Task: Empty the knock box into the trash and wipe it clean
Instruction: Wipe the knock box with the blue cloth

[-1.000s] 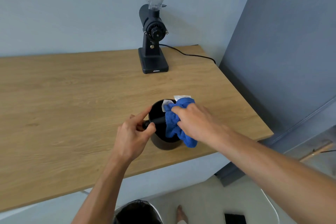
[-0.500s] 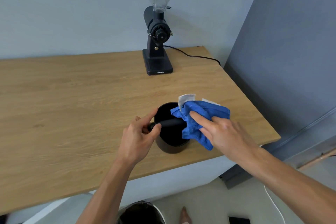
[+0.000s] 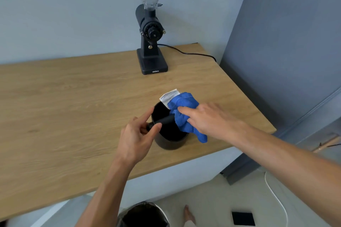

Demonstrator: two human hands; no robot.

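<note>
A round black knock box (image 3: 170, 143) stands upright near the front edge of the wooden counter (image 3: 73, 108). My left hand (image 3: 137, 138) pinches the left end of its black knock bar (image 3: 164, 120). A blue cloth (image 3: 185, 114) with a white label lies over the box's right rim and the bar's right end. My right hand (image 3: 208, 119) rests flat on the cloth, fingers spread and pressing it down. The box's inside looks dark; I cannot tell if anything is in it.
A black coffee grinder (image 3: 150, 29) with a clear hopper stands at the back of the counter, its cable (image 3: 186, 52) running right. A trash bin (image 3: 143, 214) with a dark liner sits on the floor below the counter's front edge. A grey wall panel rises on the right.
My right hand has slid with the cloth from inside the box toward its right rim, and its fingers have flattened out. My left hand has kept its hold on the bar.
</note>
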